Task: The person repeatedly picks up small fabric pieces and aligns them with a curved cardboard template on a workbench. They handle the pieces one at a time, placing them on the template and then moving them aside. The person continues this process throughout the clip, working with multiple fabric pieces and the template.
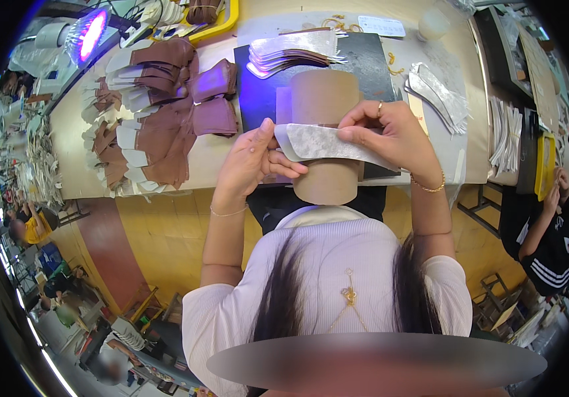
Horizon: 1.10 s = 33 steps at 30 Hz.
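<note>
A pale curved silvery strip (327, 144) lies across a tan cardboard cylinder (324, 135), apparently over a black mat (370, 63); stacked brown leather pieces (158, 112) lie left, similar silvery strips (297, 49) behind.

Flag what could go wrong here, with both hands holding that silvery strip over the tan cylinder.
The silvery strip is pinched only at its ends by the left hand and right hand; it could crease or lie skewed on the tan cylinder. The cylinder overhangs the table edge and might tip. An elbow could disturb the brown pieces nearby.
</note>
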Motion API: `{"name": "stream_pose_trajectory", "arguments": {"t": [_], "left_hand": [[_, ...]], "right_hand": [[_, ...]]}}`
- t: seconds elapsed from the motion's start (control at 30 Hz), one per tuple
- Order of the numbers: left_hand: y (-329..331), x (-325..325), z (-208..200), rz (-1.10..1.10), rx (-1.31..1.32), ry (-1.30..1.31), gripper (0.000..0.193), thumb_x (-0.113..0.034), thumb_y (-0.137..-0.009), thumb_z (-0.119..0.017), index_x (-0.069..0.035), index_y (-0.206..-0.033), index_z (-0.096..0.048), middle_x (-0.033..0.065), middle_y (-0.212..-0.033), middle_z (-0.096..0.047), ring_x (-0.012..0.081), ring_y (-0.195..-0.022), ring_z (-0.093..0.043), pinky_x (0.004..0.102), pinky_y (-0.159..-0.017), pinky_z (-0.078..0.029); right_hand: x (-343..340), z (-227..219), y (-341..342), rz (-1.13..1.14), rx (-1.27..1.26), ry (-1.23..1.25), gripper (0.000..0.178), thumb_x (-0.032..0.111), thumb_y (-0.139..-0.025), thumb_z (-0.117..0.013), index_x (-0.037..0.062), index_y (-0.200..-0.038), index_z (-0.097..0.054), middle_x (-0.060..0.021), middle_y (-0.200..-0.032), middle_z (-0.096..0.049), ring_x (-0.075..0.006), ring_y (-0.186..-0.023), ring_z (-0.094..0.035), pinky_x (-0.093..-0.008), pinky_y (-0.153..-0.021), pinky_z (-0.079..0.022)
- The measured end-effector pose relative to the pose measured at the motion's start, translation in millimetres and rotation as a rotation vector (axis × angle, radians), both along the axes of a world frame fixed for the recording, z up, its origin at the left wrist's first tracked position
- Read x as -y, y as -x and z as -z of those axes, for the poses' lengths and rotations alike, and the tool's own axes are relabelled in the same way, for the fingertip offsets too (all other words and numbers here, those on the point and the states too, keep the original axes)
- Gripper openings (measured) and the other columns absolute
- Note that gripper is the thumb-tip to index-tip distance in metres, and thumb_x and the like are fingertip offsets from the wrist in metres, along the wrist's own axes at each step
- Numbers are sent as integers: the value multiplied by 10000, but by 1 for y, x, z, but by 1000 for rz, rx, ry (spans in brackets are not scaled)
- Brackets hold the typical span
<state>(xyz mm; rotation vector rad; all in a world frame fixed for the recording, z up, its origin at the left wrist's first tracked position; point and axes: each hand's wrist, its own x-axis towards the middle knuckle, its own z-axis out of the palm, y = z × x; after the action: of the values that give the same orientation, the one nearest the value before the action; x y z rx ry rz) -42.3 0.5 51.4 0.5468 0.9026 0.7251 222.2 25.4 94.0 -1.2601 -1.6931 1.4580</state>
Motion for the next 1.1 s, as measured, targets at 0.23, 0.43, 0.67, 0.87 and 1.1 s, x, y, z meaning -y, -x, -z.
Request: {"name": "stream_pose_trajectory", "arguments": {"t": [0.23,0.43,0.67,0.87,1.1], "left_hand": [[-2,1,-1,22,-66,-49,647,-468,-1060,-360,142,-1183,-537,280,-1007,-680,341,-767,-738,352,-630,-643],[0,-4,-3,68,-13,-39,521,-374,-1036,-506,125,-1161,-587,220,-975,-700,279,-786,-745,288,-652,-631],[-7,-6,-8,58,-86,-29,257,-87,-967,-621,111,-1130,-598,215,-954,-708,251,-735,-745,261,-614,-632],[-8,-6,-9,47,-109,-30,235,-90,-951,-648,101,-1085,-621,198,-920,-712,237,-708,-742,240,-576,-614],[-1,-7,2,42,-145,-28,227,-97,-934,-672,94,-1052,-633,186,-874,-714,218,-661,-734,236,-551,-604]], "right_hand": [[-7,4,15,-69,85,-62,202,201,-852,-736,12,-922,-733,-115,-738,-699,-153,-630,-644,-277,-602,-489],[-7,-1,17,-67,135,-102,199,195,-842,-733,9,-911,-725,-134,-737,-695,-205,-630,-660,-301,-603,-497],[-8,-3,19,-92,178,-126,157,142,-851,-745,-8,-894,-726,-49,-717,-691,-70,-630,-595,-228,-605,-487],[-8,-2,19,-67,180,-112,192,200,-838,-731,17,-894,-729,-149,-745,-697,-230,-654,-684,-307,-617,-510],[-7,6,-16,-49,161,-96,371,193,-757,-831,61,-1052,-650,-48,-713,-624,-148,-649,-593,-277,-613,-457]]}}
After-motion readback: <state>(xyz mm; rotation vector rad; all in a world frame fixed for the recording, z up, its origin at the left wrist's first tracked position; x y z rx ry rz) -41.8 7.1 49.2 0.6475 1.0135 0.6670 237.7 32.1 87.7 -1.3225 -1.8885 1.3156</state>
